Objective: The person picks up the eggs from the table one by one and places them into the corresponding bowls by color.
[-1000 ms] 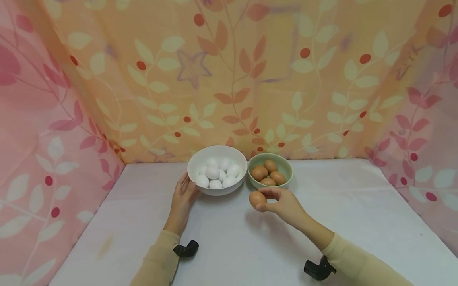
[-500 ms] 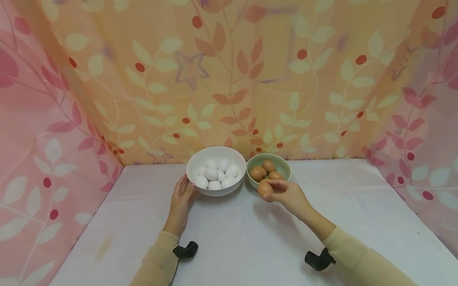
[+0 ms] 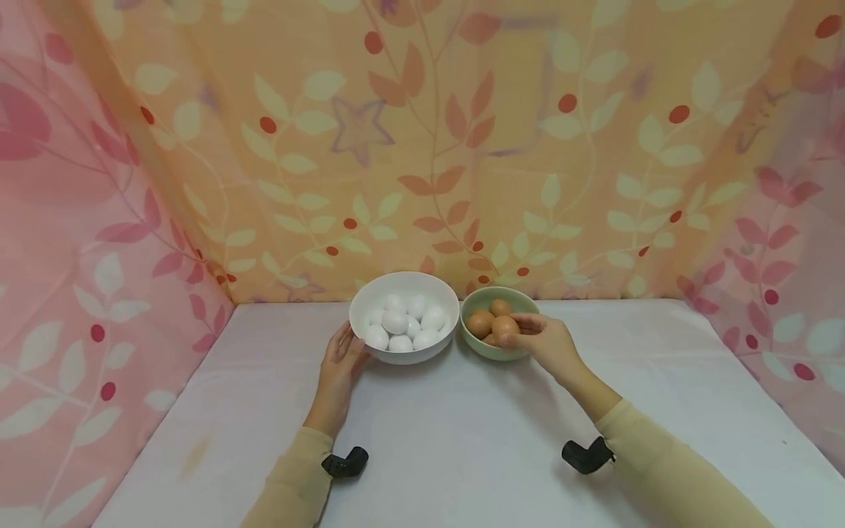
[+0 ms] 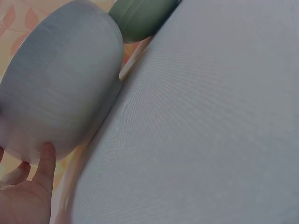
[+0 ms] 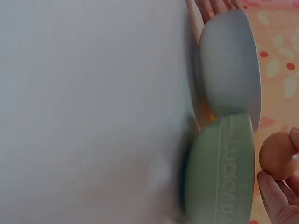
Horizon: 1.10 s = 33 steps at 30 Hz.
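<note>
Between thumb and fingers, my right hand (image 3: 553, 350) pinches a brown egg (image 3: 506, 329) over the small green bowl (image 3: 496, 353). In the right wrist view the held egg (image 5: 277, 156) shows just beyond the bowl's rim. Several brown eggs (image 3: 480, 323) lie inside the green bowl, partly covered by the held one. To its left stands a larger white bowl (image 3: 405, 357) with several white eggs (image 3: 395, 323). My left hand (image 3: 339, 370) rests against the white bowl's left side, its thumb (image 4: 45, 163) laid along the outer wall in the left wrist view.
Both bowls stand side by side at the back of a table with a white cloth (image 3: 422, 455). A patterned orange curtain (image 3: 422, 147) hangs right behind them. Pink patterned cloth (image 3: 53, 257) closes off the sides. Black wrist cameras (image 3: 346, 463) sit on both sleeves.
My right hand has carried the brown egg from in front of the green bowl up, back and to the right, over the bowl. My left hand has stayed at the white bowl.
</note>
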{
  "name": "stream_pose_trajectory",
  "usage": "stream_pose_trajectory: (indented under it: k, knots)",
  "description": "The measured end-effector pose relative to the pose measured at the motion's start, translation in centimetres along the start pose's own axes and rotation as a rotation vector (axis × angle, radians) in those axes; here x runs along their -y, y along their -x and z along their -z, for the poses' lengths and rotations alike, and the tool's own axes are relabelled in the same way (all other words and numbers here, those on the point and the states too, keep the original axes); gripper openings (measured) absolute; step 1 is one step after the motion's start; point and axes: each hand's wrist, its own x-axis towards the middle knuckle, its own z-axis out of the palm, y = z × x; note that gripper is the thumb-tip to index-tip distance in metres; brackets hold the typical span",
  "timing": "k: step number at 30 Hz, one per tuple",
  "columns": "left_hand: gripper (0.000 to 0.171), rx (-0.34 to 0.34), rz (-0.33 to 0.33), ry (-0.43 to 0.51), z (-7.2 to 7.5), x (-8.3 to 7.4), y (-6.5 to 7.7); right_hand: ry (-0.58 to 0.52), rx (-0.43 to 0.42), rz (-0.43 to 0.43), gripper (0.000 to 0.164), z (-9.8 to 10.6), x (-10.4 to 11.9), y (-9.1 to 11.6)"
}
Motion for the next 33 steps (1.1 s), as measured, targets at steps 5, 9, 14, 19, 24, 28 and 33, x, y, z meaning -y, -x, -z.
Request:
stream_pose_trajectory:
  k: [5, 9, 14, 19, 24, 28, 33]
  knots:
    - [0.064, -0.004, 0.002, 0.003, 0.1, -0.1, 0.1, 0.032, -0.013, -0.016, 0.059, 0.2, -0.5, -1.5]
    - [0.063, -0.014, 0.004, -0.006, 0.5, -0.2, 0.1, 0.071, -0.03, -0.009, 0.056, -0.1, -0.4, -2.8]
    - [0.063, -0.027, 0.004, -0.01, 0.6, -0.1, 0.1, 0.135, -0.046, 0.022, 0.053, -0.6, -0.5, -4.3]
    - [0.063, -0.013, -0.008, 0.02, 0.3, 0.1, 0.0, 0.162, -0.055, 0.013, 0.053, -0.7, -1.0, -5.3]
    - [0.062, -0.008, -0.018, 0.012, -0.1, 0.1, -0.1, 0.172, -0.067, -0.005, 0.053, -0.6, -1.3, -5.6]
    - [0.063, -0.005, -0.014, 0.0, -0.2, 0.3, -0.2, 0.205, -0.083, 0.003, 0.052, -0.7, -1.5, -5.8]
    - [0.062, -0.01, -0.008, 0.006, -0.1, 0.3, -0.2, 0.219, -0.078, 0.02, 0.048, -1.1, -1.6, -6.3]
